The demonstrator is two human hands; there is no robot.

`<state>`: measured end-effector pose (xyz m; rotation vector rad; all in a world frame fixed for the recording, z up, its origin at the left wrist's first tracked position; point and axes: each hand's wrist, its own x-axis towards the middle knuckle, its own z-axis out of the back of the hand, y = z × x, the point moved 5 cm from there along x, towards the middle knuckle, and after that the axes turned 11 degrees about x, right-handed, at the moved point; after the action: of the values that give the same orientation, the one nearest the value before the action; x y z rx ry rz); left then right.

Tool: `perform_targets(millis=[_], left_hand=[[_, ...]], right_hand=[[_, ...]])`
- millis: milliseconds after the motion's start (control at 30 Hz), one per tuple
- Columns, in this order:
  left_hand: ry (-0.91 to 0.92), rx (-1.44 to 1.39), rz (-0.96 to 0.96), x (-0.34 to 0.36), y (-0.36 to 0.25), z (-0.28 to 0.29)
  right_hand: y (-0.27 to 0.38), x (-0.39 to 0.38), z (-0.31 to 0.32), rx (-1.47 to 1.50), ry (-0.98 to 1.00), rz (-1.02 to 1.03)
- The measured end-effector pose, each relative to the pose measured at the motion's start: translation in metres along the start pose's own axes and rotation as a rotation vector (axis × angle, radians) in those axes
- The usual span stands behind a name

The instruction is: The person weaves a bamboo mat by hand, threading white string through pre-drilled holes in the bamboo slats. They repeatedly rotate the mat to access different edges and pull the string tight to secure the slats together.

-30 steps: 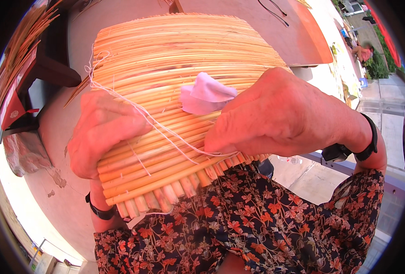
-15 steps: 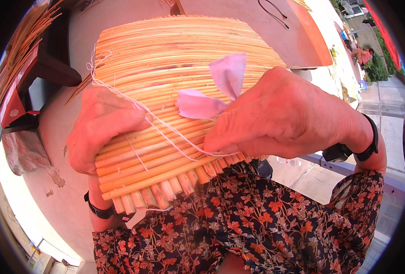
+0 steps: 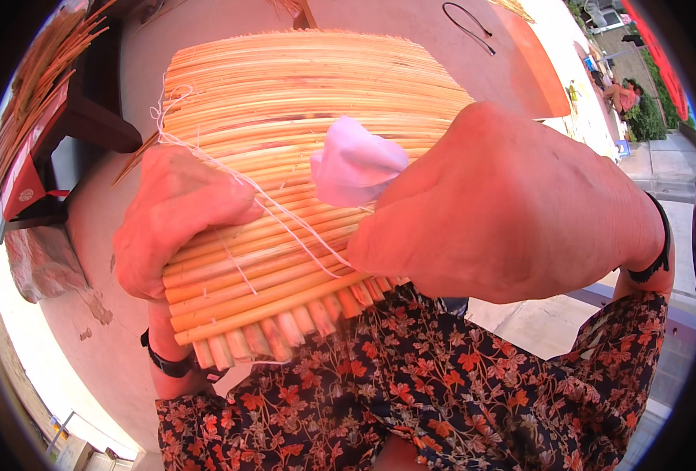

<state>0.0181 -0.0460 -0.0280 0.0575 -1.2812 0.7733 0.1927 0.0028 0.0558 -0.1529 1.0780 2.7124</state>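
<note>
A mat of straw-coloured reed stalks (image 3: 309, 86) lies before me, its near edge a row of cut stalk ends over my patterned clothing. My left hand (image 3: 175, 212) is closed round the mat's left edge, thumb on top. White thread (image 3: 285, 208) runs from the mat's upper left corner, past my left thumb, to my right hand (image 3: 489, 212). That hand is in a closed pinch over the right part of the mat, its fingertips mostly hidden. A crumpled pale pink cloth strip (image 3: 356, 161) sticks out beside its fingers; where it is fastened cannot be seen.
At the left stands a dark wooden bench (image 3: 89, 125), with loose reeds (image 3: 45, 86) above it and a greyish lump (image 3: 45, 263) below. A black cord (image 3: 467, 30) lies on the floor at the far right. Beyond, a person (image 3: 621, 96) sits in the distance.
My right hand has turned and lifted a little, coming closer to the camera. The cloth strip has folded from two spread tails into one bunch. My left hand and the mat have barely moved.
</note>
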Motion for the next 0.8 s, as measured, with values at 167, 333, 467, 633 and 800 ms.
perform_targets(millis=[167,333,467,633,800], left_hand=[[0.055,-0.027,-0.032,0.023,0.004,0.003],[0.169,-0.106,0.001,0.069,0.017,0.007],[0.331,-0.045,0.23,0.162,0.011,0.027],[0.439,-0.059,0.072,0.29,0.012,0.013],[0.442,-0.143,0.148,0.346,0.005,-0.002]], right_hand=[[0.018,0.023,0.022,0.023,0.144,0.073],[0.01,0.006,0.056,0.179,-0.02,0.059],[0.034,0.01,0.139,0.293,-0.096,-0.035],[0.059,-0.035,0.237,0.253,-0.361,-0.137],[0.07,-0.064,0.276,0.222,-0.442,-0.195]])
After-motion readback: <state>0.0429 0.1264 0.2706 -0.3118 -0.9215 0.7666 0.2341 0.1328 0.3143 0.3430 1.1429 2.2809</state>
